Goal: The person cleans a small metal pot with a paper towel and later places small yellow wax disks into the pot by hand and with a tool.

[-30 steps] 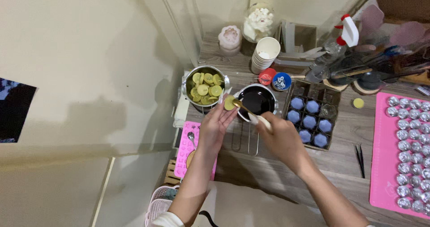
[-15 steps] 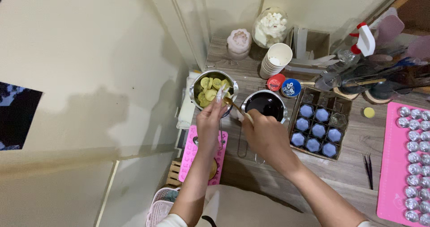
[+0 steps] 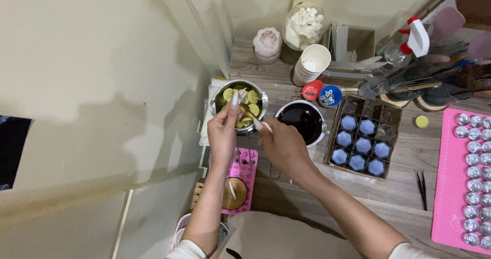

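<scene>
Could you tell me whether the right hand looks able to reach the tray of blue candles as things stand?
Probably yes. The right hand holds a small stick over the steel pot, and the tray of blue candles lies just to its right, with bare tabletop beside it and nothing blocking.

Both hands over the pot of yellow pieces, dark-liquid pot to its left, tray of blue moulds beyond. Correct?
Not quite: the head view shows the dark-liquid pot to the right of the pot of yellow pieces, not left. Both hands and the tray of blue moulds fit.
</scene>
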